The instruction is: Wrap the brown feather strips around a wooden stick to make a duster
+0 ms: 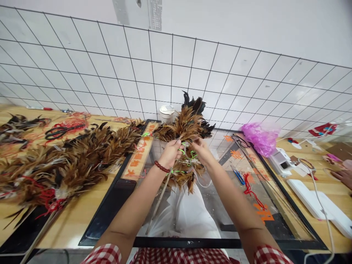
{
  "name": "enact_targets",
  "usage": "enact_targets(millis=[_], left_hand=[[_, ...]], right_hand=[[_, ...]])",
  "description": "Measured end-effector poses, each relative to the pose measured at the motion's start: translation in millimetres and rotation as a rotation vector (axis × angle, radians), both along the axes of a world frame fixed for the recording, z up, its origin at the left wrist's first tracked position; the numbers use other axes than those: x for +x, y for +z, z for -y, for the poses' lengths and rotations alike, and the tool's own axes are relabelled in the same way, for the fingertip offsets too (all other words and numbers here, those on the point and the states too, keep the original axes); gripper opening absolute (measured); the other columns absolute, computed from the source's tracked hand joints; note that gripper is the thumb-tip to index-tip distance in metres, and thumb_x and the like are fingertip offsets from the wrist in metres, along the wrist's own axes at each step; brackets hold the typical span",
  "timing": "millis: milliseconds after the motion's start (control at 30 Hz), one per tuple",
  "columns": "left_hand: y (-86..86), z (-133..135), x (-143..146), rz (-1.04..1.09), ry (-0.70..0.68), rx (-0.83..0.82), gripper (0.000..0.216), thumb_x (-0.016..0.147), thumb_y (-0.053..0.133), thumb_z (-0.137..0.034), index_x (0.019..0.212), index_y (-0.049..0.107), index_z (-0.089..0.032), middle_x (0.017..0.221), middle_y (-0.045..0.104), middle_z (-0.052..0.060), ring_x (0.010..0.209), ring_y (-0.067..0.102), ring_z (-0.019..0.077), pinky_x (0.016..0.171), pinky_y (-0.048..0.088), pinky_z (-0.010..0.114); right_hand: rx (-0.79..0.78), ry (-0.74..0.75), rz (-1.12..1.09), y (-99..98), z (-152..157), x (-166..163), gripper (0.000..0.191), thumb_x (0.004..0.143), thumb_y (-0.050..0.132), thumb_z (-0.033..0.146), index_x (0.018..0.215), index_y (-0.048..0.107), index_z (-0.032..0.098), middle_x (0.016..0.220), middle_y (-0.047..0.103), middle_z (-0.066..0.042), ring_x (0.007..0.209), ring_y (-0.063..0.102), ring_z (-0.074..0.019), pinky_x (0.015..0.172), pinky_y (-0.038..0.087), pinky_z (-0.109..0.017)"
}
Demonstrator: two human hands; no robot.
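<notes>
In the middle of the glass-topped frame, my left hand [171,153] pinches the base of a bundle of brown and black feathers [189,123], which fans out away from me. My right hand [202,151] is closed at the bundle's right side; its fingertips are partly hidden by feathers, and I cannot make out what they hold. Bright green cord [193,154] lies between the two hands. Below them hang more brown feathers [189,179], tied with green cord near my left wrist. A thin stick [159,200] slants down from these feathers toward me.
At left lie feather dusters [82,161] with red cord and black scissors [62,131]. A dark phone [111,207] lies on the frame's left side. Blue tweezers [238,175], red cord [250,190], glasses [240,140], a pink plastic bag [260,137] and a power strip [321,205] are at right. Another person's hand [343,176] shows far right.
</notes>
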State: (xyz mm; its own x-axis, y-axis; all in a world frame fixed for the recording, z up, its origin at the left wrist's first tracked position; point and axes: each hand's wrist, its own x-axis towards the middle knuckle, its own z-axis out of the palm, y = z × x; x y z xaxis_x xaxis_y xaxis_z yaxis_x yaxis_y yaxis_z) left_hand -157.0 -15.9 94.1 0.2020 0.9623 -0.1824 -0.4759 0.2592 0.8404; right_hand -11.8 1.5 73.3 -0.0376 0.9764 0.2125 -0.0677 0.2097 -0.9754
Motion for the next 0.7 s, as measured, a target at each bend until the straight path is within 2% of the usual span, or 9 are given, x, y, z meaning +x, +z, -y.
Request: enact_targets(millis=[67, 133, 233, 300, 367, 467, 533, 600, 700], left_hand=[[0.4, 1.2, 0.8, -0.06, 0.012, 0.024, 0.025, 0.081, 0.064, -0.024, 0.069, 0.043, -0.016, 0.056, 0.045, -0.005, 0.036, 0.027, 0.0011, 0.036, 0.015, 0.013], [0.8, 1.2, -0.2, -0.148, 0.057, 0.07, 0.022, 0.082, 0.062, -0.021, 0.068, 0.046, -0.016, 0.055, 0.046, -0.004, 0.037, 0.029, 0.0029, 0.038, 0.018, 0.014], [1.6, -2.1, -5.1, -0.298, 0.234, 0.213, 0.015, 0.077, 0.062, -0.01, 0.067, 0.053, -0.016, 0.06, 0.051, -0.001, 0.049, 0.043, 0.009, 0.046, 0.03, 0.016], [1.3, -4.9, -7.0, -0.387, 0.348, 0.3, 0.016, 0.071, 0.062, -0.002, 0.067, 0.057, -0.017, 0.063, 0.053, 0.001, 0.061, 0.051, 0.0146, 0.054, 0.035, 0.018], [-0.9, -6.0, -4.4, -0.448, 0.373, 0.338, 0.02, 0.068, 0.062, 0.0, 0.064, 0.058, -0.019, 0.063, 0.051, 0.002, 0.068, 0.052, 0.0185, 0.06, 0.037, 0.02], [-7.5, -2.2, 8.5, -0.514, 0.272, 0.371, 0.024, 0.069, 0.061, -0.001, 0.057, 0.054, -0.02, 0.059, 0.046, 0.002, 0.067, 0.05, 0.0203, 0.064, 0.037, 0.023], [-11.5, 4.0, 20.0, -0.604, 0.181, 0.425, 0.026, 0.07, 0.059, -0.001, 0.056, 0.051, -0.021, 0.059, 0.042, 0.002, 0.066, 0.048, 0.0204, 0.065, 0.036, 0.024], [-12.9, 12.6, 31.1, -0.72, 0.084, 0.495, 0.026, 0.071, 0.058, -0.002, 0.057, 0.049, -0.021, 0.059, 0.039, 0.001, 0.065, 0.046, 0.0204, 0.066, 0.034, 0.026], [-8.6, 28.9, 44.1, -0.852, -0.025, 0.561, 0.027, 0.072, 0.059, -0.003, 0.058, 0.043, -0.021, 0.059, 0.031, -0.001, 0.063, 0.044, 0.0201, 0.065, 0.032, 0.028]], right_hand=[[-0.084, 0.271, 0.029, -7.7, 11.2, -3.2, 0.049, 0.069, 0.072, 0.05, 0.104, 0.057, 0.02, 0.093, 0.065, -0.006, 0.083, 0.061, -0.017, 0.078, 0.05, -0.03], [-0.135, 0.391, 0.117, -7.7, 23.0, -1.3, 0.045, 0.076, 0.064, 0.055, 0.102, 0.058, 0.019, 0.077, 0.062, -0.002, 0.066, 0.058, -0.014, 0.066, 0.049, -0.028], [-0.016, 0.263, 0.431, 9.6, 38.0, 13.2, 0.036, 0.087, 0.049, 0.051, 0.089, 0.062, 0.017, 0.065, 0.057, 0.001, 0.057, 0.05, -0.0122, 0.059, 0.042, -0.025], [0.178, 0.148, 0.745, 31.1, 45.6, 25.1, 0.03, 0.091, 0.045, 0.04, 0.082, 0.063, 0.017, 0.067, 0.06, -0.002, 0.063, 0.052, -0.0133, 0.062, 0.039, -0.025], [0.364, 0.086, 1.063, 57.0, 51.1, 32.7, 0.025, 0.091, 0.043, 0.027, 0.084, 0.065, 0.018, 0.076, 0.064, -0.004, 0.069, 0.055, -0.0148, 0.064, 0.037, -0.026], [0.557, 0.096, 1.426, 95.1, 53.7, 32.6, 0.023, 0.086, 0.043, 0.018, 0.09, 0.066, 0.018, 0.083, 0.063, -0.007, 0.072, 0.054, -0.0167, 0.061, 0.032, -0.028], [0.632, 0.152, 1.568, 114.8, 51.0, 28.6, 0.021, 0.083, 0.045, 0.016, 0.086, 0.066, 0.018, 0.08, 0.061, -0.007, 0.068, 0.052, -0.0167, 0.059, 0.029, -0.029], [0.691, 0.219, 1.618, 127.5, 44.8, 25.9, 0.018, 0.081, 0.048, 0.015, 0.083, 0.066, 0.018, 0.078, 0.059, -0.007, 0.066, 0.051, -0.016, 0.059, 0.027, -0.03], [0.706, 0.292, 1.588, 133.8, 28.6, 28.0, 0.02, 0.078, 0.05, 0.01, 0.082, 0.067, 0.019, 0.08, 0.06, -0.005, 0.066, 0.05, -0.0146, 0.06, 0.027, -0.03]])
